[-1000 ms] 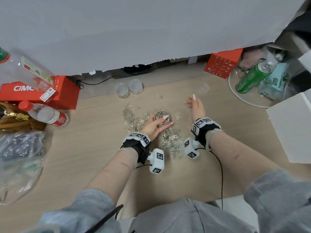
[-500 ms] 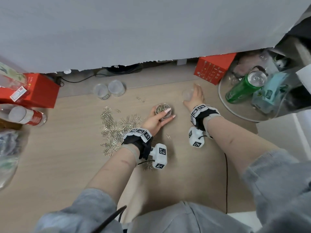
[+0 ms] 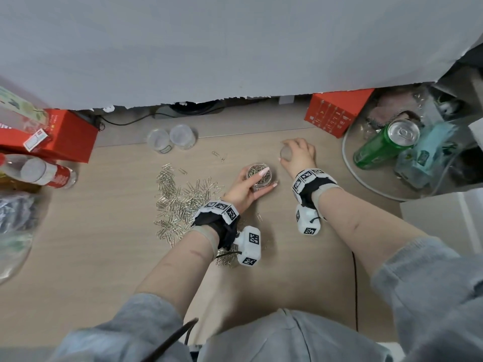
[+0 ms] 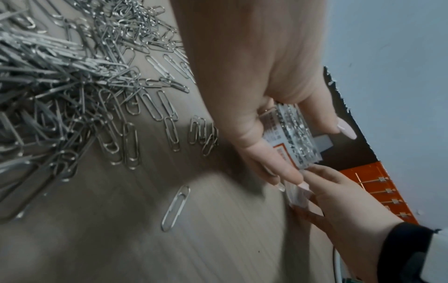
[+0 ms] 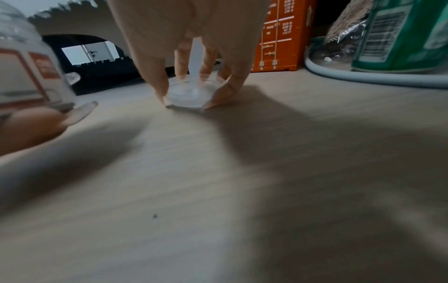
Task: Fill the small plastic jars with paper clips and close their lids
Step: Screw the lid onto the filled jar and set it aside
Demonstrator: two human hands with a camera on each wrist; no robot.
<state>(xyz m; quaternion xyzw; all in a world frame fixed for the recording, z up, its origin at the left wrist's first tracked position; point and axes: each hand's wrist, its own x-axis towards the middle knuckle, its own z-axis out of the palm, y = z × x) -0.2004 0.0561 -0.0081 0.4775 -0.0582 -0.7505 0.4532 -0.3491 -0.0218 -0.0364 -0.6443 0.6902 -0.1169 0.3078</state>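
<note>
A small clear plastic jar [image 3: 259, 175] full of paper clips stands on the wooden desk with no lid on it. My left hand [image 3: 245, 188] holds it round the side, thumb over the rim; the jar [image 4: 288, 132] shows its red-and-white label between the fingers. To its right, my right hand [image 3: 298, 154] grips a clear round lid [image 3: 285, 153] by its edge. In the right wrist view the lid [image 5: 194, 93] lies at the desk surface, fingertips [image 5: 160, 90] curled round it. A heap of loose paper clips [image 3: 183, 202] lies left of the jar.
Two more clear jars [image 3: 171, 138] stand at the back near a black cable. Red boxes [image 3: 337, 113] sit at back right and far left, water bottles [image 3: 44, 173] at left. A green can [image 3: 386, 142] lies in a clear round tray [image 3: 350, 163] at right.
My right hand has reached forward and right to the lid and closed its fingers on it. The left hand keeps holding the filled jar. My head view has shifted right.
</note>
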